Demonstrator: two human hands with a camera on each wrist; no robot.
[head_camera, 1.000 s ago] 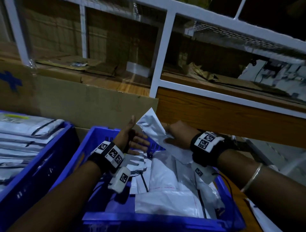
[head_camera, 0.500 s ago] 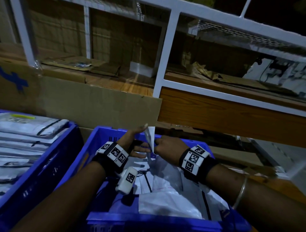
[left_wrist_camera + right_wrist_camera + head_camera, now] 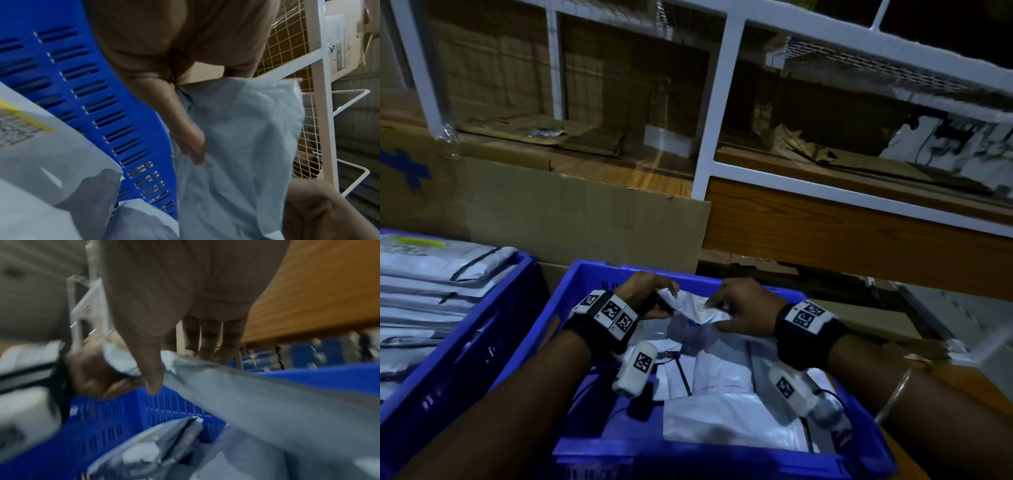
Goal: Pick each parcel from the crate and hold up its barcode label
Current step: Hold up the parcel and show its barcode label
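A white plastic parcel [image 3: 697,308] hangs over the far end of the blue crate [image 3: 688,459], held between both hands. My left hand [image 3: 654,296] grips its left edge with curled fingers, and my right hand [image 3: 743,308] pinches its right edge. In the left wrist view the thumb [image 3: 185,126] lies on the grey-white parcel [image 3: 236,154]. The right wrist view shows the thumb [image 3: 152,369] pressing on the parcel [image 3: 257,402], fingers behind it. No barcode label shows on the held parcel. Several more white parcels [image 3: 722,404] lie in the crate.
A second blue crate [image 3: 465,342] at the left holds stacked parcels [image 3: 424,274]. A cardboard sheet [image 3: 571,219] stands behind both crates. A white metal rack [image 3: 709,113] with a wooden shelf front [image 3: 859,240] rises beyond. One labelled parcel [image 3: 30,146] lies below the left wrist.
A second ago the right hand alone lifted the parcel while the left hand was open beside it. Now both hands hold the parcel lower, spread between them over the crate's far end.
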